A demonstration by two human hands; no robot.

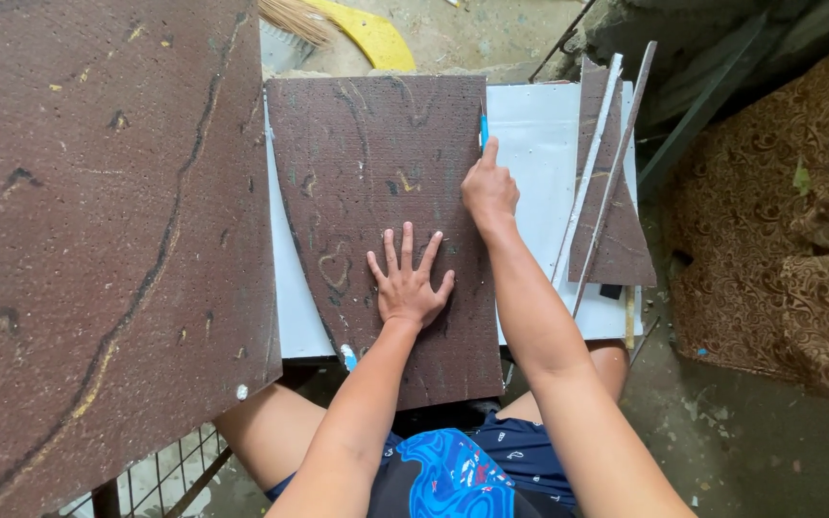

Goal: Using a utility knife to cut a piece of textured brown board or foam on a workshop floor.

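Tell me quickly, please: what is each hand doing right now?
Left hand: open, fingers spread, pressed flat on the brown sheet.
Right hand: closed on a blue tool, held at the sheet's right edge.

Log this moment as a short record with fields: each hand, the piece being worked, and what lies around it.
left hand: left hand pressed flat, fingers spread, on the brown sheet
right hand: right hand grips a blue tool at the sheet's right edge
brown sheet: dark, speckled, lying on a white board
right side: narrow offcut strips lying on the white board
left side: large brown panel, same material
far edge: yellow dustpan and broom bristles on the floor
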